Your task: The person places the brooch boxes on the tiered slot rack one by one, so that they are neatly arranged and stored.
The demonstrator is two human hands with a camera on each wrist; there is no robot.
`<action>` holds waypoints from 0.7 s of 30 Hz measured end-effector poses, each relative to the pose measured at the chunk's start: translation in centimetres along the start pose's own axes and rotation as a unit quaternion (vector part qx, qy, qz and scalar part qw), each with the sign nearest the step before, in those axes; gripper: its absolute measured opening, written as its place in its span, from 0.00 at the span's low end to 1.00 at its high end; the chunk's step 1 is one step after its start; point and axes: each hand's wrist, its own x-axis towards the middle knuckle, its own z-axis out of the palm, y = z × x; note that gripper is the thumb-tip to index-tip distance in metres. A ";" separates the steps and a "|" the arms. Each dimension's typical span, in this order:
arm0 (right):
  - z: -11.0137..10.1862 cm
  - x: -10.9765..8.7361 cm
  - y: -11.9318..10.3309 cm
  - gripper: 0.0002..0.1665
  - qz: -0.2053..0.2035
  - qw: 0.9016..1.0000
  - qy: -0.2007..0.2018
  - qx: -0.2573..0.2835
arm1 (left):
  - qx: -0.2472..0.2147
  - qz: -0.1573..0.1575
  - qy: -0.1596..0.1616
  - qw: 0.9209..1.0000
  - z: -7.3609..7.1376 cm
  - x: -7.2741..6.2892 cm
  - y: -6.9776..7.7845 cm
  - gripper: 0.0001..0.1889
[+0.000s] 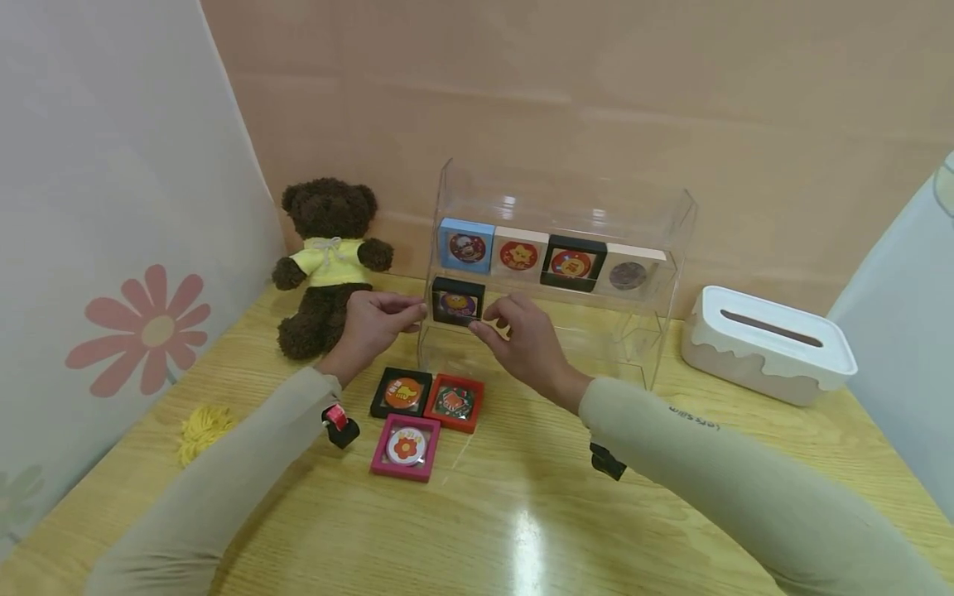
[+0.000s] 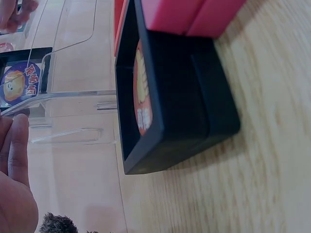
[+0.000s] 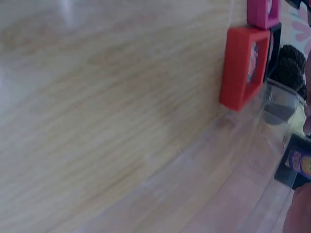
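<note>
A person's left hand (image 1: 378,321), fingers relaxed, rests at a clear stand's (image 1: 555,215) left edge, perhaps steadying it; the right hand's (image 1: 527,341) fingers bend by a black frame (image 1: 458,302) at the lower shelf's (image 1: 555,338) left end, grip unclear.

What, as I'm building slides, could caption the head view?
Left hand and right hand flank a black square frame on clear plastic shelving.

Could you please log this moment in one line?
left hand: at left side of clear stand | right hand: at lower-shelf black frame | table: three more frames
</note>
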 end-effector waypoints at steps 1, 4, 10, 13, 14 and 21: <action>0.1 -0.4 -0.1 0.10 -0.002 1.000 -0.004 0.006 | 0.000 0.000 -0.001 1.000 0.0 0.0 0.0 0.11; 0.3 -1.6 -0.6 0.09 -0.005 1.000 -0.019 0.018 | 0.000 0.003 -0.002 1.000 0.0 0.0 -0.1 0.12; 0.8 -3.2 -1.6 0.08 0.006 0.998 -0.049 0.035 | -0.001 0.010 -0.001 1.000 -0.1 0.1 0.0 0.13; 1.0 -3.8 -2.0 0.09 0.014 0.997 -0.061 0.044 | 0.000 0.010 -0.002 1.000 -0.2 0.1 0.0 0.13; 1.1 -4.1 -2.1 0.09 0.019 0.997 -0.065 0.045 | 0.001 0.010 -0.002 1.000 -0.2 0.1 0.0 0.13; 1.4 -6.2 -2.3 0.10 0.087 0.985 -0.134 0.064 | 0.020 0.007 -0.003 1.000 -0.2 0.0 -0.2 0.13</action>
